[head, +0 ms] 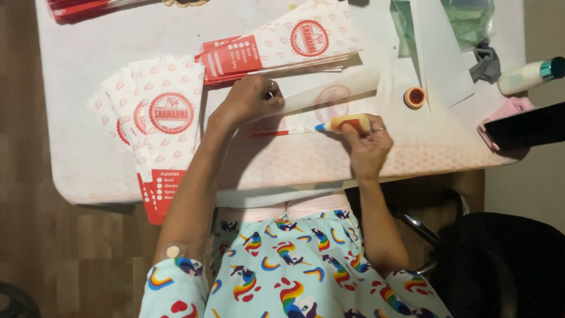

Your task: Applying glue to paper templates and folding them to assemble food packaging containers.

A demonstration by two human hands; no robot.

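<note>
Yellow glue stick (pixel 347 123) pinched in right hand (pixel 368 147); left hand (pixel 250 100), fingers curled, presses paper sheet (pixel 329 100) beside it.

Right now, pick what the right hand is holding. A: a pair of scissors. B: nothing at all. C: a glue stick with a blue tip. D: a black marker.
C: the right hand grips a yellow glue stick whose blue tip touches the edge of the paper sleeve that the left hand presses flat on the table.
</note>
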